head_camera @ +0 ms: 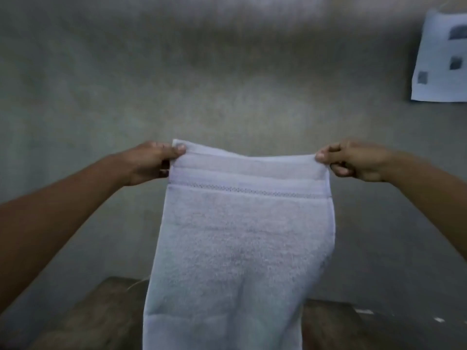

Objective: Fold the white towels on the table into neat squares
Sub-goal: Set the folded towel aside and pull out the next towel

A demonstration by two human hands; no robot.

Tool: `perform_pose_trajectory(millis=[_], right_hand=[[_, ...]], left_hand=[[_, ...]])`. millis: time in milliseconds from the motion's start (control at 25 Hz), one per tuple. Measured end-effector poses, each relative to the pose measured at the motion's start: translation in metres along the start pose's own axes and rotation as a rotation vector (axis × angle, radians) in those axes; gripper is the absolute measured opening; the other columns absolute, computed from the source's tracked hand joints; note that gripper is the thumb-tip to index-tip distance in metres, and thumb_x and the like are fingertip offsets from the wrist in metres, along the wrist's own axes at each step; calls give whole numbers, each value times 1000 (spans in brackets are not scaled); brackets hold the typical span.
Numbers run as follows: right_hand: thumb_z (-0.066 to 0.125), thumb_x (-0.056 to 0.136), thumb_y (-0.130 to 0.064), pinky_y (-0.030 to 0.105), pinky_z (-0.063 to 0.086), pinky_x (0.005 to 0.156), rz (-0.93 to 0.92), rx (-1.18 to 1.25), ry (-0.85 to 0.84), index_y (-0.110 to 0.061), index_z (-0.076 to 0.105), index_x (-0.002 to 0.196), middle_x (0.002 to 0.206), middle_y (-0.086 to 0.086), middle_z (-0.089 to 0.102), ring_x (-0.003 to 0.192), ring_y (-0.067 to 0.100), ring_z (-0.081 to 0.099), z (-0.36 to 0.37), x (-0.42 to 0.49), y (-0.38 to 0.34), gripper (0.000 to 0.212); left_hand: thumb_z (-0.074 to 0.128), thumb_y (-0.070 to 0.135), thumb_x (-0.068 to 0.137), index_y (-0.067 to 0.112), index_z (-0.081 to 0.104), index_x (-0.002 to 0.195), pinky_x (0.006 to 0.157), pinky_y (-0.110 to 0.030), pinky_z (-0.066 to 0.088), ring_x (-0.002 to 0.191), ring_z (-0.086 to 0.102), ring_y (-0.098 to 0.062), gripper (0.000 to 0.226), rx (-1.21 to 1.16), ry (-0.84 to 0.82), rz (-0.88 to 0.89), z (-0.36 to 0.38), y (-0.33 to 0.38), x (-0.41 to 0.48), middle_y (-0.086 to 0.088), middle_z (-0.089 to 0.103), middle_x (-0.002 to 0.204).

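A brown surface [96,319] showed at 6 o'clock, with the towel's lower end hanging in front of it. The white towel [240,248] hung in the air at centre, a woven band crossing it near the top edge. The left hand [151,161], at 9 o'clock of that edge, pinched one corner between thumb and curled fingers. The right hand [353,160], at 3 o'clock, pinched the other corner likewise. Behind stood a grey wall [227,72], with a paper [442,59] at 2 o'clock.
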State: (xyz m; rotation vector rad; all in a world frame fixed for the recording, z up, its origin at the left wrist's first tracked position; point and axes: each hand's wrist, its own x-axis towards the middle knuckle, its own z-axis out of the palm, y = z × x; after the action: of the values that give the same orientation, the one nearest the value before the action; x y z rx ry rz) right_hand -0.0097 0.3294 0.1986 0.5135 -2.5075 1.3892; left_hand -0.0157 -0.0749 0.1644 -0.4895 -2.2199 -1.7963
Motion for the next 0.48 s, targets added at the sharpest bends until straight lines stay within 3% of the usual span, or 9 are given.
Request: perform_pose_trajectory(millis=[80, 120, 160, 240, 360, 480], right_hand=[[54, 92, -7, 16, 39, 39, 159, -35, -57, -2, 59, 90, 54, 5, 58, 41, 7, 53, 17, 8, 26, 8], [55, 92, -6, 18, 50, 45, 194, 7, -34, -2, 59, 88, 64, 10, 64, 49, 10, 63, 24, 14, 35, 7], [56, 92, -5, 23, 58, 56, 178, 58, 34, -2, 58, 86, 74, 16, 65, 57, 15, 68, 26, 20, 38, 7], [57, 91, -4, 34, 60, 75, 30, 124, 272, -2, 58, 83, 82, 19, 64, 69, 22, 69, 16, 35, 23, 9], [56, 92, -6, 25, 59, 73, -237, 239, 530, -10, 57, 81, 82, 8, 60, 69, 12, 66, -13, 36, -32, 13], [55, 93, -8, 21, 58, 71, -378, 267, 614, -15, 56, 78, 81, 2, 59, 69, 7, 66, -35, 17, -71, 16]], left_hand=[[67, 35, 84, 15, 67, 75, 56, -24, 33, 54, 54, -8, 22, 464, 15, -110, 4, -28, 12, 3, 62, 62], [71, 36, 81, 17, 69, 74, 53, -23, 30, 52, 49, -10, 21, 581, 57, -117, 9, -37, 18, 0, 59, 58], [73, 33, 79, 16, 70, 76, 47, -20, 30, 47, 46, -11, 18, 572, 122, -88, 15, -37, 24, -2, 56, 56], [72, 19, 82, 6, 70, 87, 38, -17, 40, 39, 50, -7, 14, 304, 272, 34, 26, -16, 38, -7, 60, 62], [64, 7, 87, -4, 63, 111, 63, -18, 57, 63, 65, -11, 27, 10, 379, 275, 32, 45, 49, -11, 65, 84], [61, 7, 89, 4, 62, 113, 77, -24, 57, 73, 66, -11, 24, -73, 373, 455, 30, 90, 34, -7, 66, 86]])
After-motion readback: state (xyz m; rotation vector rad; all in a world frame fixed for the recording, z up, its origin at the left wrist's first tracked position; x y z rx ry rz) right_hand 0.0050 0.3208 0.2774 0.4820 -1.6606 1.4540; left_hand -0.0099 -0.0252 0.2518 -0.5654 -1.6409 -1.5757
